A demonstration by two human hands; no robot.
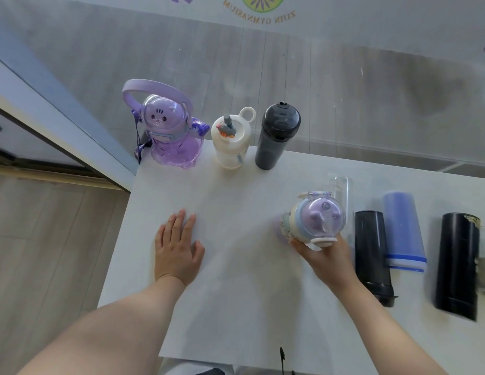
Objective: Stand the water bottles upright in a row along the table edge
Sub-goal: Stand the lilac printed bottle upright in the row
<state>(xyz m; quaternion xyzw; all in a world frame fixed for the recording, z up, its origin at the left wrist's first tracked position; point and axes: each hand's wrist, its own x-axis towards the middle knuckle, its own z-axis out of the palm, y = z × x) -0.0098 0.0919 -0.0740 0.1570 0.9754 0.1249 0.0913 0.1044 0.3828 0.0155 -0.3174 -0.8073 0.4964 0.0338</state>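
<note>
Three bottles stand upright along the table's far edge: a purple astronaut-cat bottle (173, 133), a white bottle with a loop lid (231, 140) and a dark grey bottle (276, 136). My right hand (326, 255) grips a pastel bottle with a purple dome lid (313, 221), tilted and lifted over the table. My left hand (176, 246) lies flat on the table, fingers apart, holding nothing. To the right lie a clear tube bottle (342, 193), a black bottle (372, 255), a blue bottle (403, 231) and another black bottle (458, 263).
The white table (236, 293) ends at its left edge near my left hand, with wooden floor (46, 239) below. A glass panel (371, 104) rises behind the far edge. A thin black object (282, 358) pokes up at the near edge.
</note>
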